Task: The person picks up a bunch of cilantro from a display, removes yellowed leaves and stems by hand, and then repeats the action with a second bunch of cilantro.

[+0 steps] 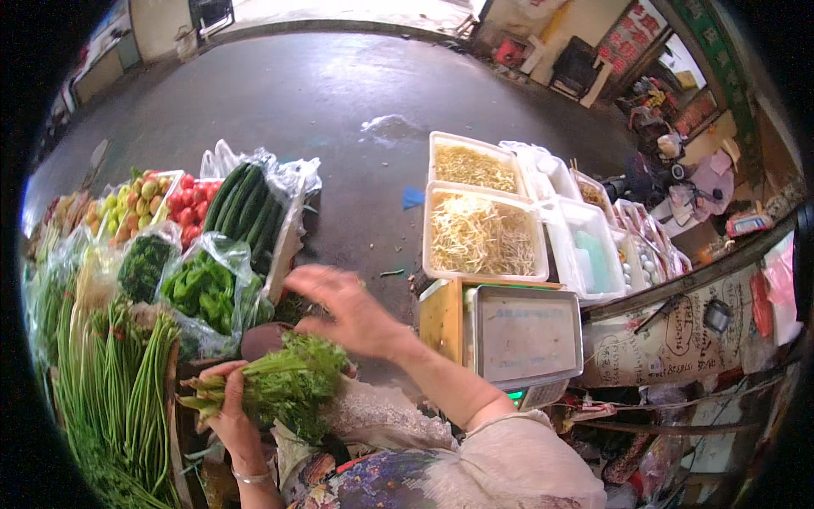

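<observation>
My left hand [232,407] is closed round the pale stem ends of a bunch of leafy greens [296,375], whose leaves point right across my lap. Above the leaves is my right hand [337,305], blurred, with its fingers spread and no object visible in them. It is near the edge of the vegetable stand. A dark rounded thing [264,340] lies just behind the greens, partly hidden by them.
Long beans [146,394], bagged green peppers [200,289], cucumbers [238,203] and tomatoes [191,200] fill the stand at left. To the right are a scale with a metal tray [528,334], bins of bean sprouts [474,235] and a white foam box [588,254]. A person [706,184] is at the far right.
</observation>
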### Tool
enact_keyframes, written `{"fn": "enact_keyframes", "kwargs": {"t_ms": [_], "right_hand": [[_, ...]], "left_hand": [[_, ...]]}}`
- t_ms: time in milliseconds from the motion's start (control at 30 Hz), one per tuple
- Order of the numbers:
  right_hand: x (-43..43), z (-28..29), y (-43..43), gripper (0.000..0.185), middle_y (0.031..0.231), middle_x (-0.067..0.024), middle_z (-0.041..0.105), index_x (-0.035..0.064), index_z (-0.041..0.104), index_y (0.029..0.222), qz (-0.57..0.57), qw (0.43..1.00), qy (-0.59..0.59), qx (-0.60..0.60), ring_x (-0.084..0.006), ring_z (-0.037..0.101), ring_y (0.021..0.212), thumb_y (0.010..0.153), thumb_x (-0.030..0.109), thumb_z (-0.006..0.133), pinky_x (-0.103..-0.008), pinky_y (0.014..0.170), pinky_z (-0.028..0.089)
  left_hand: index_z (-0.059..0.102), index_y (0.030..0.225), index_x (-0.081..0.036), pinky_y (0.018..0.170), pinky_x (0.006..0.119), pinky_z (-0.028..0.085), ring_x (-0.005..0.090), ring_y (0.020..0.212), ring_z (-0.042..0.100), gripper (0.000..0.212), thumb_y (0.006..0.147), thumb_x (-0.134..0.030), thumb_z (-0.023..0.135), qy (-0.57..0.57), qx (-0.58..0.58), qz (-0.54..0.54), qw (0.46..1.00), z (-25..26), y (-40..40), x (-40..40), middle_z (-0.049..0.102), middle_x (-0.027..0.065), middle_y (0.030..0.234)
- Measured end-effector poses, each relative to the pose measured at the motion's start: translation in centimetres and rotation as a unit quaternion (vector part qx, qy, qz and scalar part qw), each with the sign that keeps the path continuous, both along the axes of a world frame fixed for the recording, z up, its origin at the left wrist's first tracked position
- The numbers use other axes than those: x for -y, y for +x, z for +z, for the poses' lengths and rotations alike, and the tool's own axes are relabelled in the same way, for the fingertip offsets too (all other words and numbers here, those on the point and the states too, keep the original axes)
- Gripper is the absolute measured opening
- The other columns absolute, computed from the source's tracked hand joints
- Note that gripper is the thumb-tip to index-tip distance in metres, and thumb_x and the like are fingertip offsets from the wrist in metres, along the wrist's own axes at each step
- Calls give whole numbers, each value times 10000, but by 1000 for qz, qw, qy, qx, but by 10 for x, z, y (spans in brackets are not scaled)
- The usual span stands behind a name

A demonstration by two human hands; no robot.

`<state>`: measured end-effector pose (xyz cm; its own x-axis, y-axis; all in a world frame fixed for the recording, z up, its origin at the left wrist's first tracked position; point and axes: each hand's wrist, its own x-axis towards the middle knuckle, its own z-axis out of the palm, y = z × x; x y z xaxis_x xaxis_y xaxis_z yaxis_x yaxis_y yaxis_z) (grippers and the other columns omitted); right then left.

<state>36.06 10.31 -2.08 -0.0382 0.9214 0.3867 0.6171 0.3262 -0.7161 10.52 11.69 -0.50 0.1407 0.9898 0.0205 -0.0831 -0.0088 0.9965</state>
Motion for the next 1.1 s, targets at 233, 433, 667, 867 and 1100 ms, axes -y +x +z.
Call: {"fn": "enact_keyframes", "kwargs": {"t_ms": [233, 433, 667, 867, 1100], "right_hand": [[0, 0, -71, 784, 1226, -171, 538, 41, 434, 1416, 219, 966, -68, -123, -345, 528, 1167, 742, 168, 815, -416, 974, 431], [-1, -10, -61, 516, 1088, -157, 592, 26, 561, 1278, 148, 974, -98, -137, -331, 594, 1028, 812, 139, 751, -409, 891, 484], [-1, 17, -42, 233, 1013, -141, 640, 39, 650, 1112, 117, 978, -20, -174, -323, 614, 921, 902, 140, 650, -383, 800, 491], [-6, 11, -67, 184, 1003, -141, 641, 10, 619, 1037, 247, 928, 19, -277, -310, 620, 953, 880, 103, 644, -382, 846, 474], [2, 11, -65, 148, 960, -130, 639, 0, 593, 967, 216, 919, -22, -328, -282, 630, 916, 865, 81, 663, -378, 805, 480]], "left_hand": [[581, 1069, -31, 915, 304, 442, 157, 981, 569, 175, 906, -16, 642, 4, -30, -68, 997, 1, 12, 12, 601, 54, 1054], [584, 1119, -28, 878, 329, 463, 156, 945, 576, 215, 906, -29, 614, -9, -16, -25, 1000, 4, 12, 6, 605, 63, 1078], [231, 1519, -62, 848, 318, 462, 144, 844, 599, 860, 819, -232, 701, -12, -6, -117, 993, 12, 21, 6, 518, 95, 1231], [169, 1546, -86, 1016, 354, 412, 202, 1171, 521, 1106, 725, -446, 816, -31, -21, -149, 988, 4, 17, 7, 504, 81, 1278], [255, 1518, -45, 1069, 392, 378, 245, 1237, 502, 991, 754, -380, 791, -16, 19, -117, 993, 2, 23, 11, 486, 114, 1339]]}}
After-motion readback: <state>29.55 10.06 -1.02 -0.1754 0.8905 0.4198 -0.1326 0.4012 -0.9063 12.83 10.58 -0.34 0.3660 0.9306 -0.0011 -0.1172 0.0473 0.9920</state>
